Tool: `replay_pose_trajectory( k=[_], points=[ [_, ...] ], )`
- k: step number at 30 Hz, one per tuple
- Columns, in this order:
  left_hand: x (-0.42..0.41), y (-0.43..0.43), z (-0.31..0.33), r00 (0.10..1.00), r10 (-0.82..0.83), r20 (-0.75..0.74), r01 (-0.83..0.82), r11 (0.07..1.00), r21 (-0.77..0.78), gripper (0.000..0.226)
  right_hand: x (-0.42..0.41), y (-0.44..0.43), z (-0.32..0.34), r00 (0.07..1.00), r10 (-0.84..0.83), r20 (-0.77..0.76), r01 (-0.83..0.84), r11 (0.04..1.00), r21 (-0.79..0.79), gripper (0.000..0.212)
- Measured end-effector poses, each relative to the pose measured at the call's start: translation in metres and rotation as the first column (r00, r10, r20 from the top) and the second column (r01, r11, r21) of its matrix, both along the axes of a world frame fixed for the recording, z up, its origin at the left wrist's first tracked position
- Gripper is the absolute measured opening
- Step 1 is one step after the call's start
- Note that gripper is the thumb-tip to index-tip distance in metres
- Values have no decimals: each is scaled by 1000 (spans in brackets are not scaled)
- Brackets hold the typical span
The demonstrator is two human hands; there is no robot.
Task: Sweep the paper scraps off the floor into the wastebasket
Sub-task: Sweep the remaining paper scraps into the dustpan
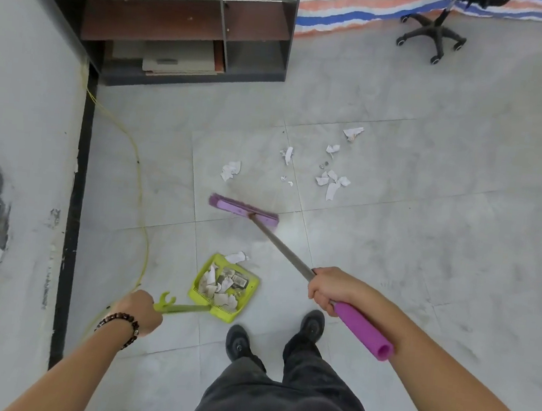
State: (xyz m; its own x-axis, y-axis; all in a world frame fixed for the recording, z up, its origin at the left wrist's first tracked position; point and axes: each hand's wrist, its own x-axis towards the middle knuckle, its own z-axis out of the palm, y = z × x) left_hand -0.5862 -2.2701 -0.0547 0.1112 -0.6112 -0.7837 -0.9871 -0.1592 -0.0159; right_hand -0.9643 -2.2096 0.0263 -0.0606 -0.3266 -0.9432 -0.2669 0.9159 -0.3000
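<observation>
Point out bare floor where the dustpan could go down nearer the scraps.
Bare tile lies between the broom head and the green dustpan, and to the right of the broom handle. Beyond the broom head it is crowded: paper scraps spread from there toward the shelf unit.

purple broom (244, 211), lime-green dustpan (246, 298), white scraps (332, 181)

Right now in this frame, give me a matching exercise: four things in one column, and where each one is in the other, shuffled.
Things:
1. broom
2. dustpan
3. office chair
4. yellow cable

Places:
A. far right, by the striped cloth
B. along the wall on the left
C. held by the right hand
D. held by the left hand

Pairs: 1-C, 2-D, 3-A, 4-B
</observation>
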Motion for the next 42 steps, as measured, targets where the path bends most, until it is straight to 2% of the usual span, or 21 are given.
replay_pose_trajectory(
  k=[3,5,7,9,11,12,14,15,16,20,23,25,30,37,42],
  points=[
    [7,8,0,999,36,17,-36,999,24,5,24,-6,-20,967,213,-141,-216,976,-3,27],
    [4,17,1,999,40,23,-41,999,29,3,41,2,-34,943,295,-156,-292,955,43,43],
    [0,24,-2,999,37,25,-37,999,23,2,55,18,-41,929,344,-136,-335,938,89,48],
    [-2,28,-2,999,35,33,-36,999,27,5,60,30,-36,913,402,-72,-392,912,123,42],
    [-1,26,-2,999,36,31,-37,999,30,3,48,36,-26,916,401,7,-398,905,153,21],
    [1,23,-2,999,37,24,-38,999,23,3,34,36,-19,931,361,52,-364,916,169,20],
    [6,16,0,998,58,14,-58,998,11,7,1,32,-9,985,33,168,-81,956,284,28],
    [9,12,2,997,71,5,-71,997,7,10,-11,30,-2,975,-115,192,46,943,330,28],
    [12,8,3,997,81,-4,-81,997,2,11,-21,28,5,964,-180,193,110,939,326,28],
    [10,-6,10,987,152,-58,-155,987,-38,10,-29,5,21,941,-278,192,225,940,257,23],
    [-3,-19,17,977,187,-100,-195,978,-71,7,-20,-21,27,940,-271,209,233,954,189,23],
    [-13,-34,20,972,205,-113,-216,972,-95,8,-13,-41,26,963,-196,185,180,979,100,21],
    [-42,-87,19,954,251,-162,-273,953,-132,10,-23,-102,8,1000,-15,-20,11,987,-159,11],
    [-92,-190,17,923,343,-175,-365,924,-115,12,-79,-225,-28,981,91,-174,-132,962,-241,19],
    [-129,-258,15,916,386,-113,-393,918,-51,10,-113,-322,-42,968,164,-191,-208,949,-238,20]
  ],
)
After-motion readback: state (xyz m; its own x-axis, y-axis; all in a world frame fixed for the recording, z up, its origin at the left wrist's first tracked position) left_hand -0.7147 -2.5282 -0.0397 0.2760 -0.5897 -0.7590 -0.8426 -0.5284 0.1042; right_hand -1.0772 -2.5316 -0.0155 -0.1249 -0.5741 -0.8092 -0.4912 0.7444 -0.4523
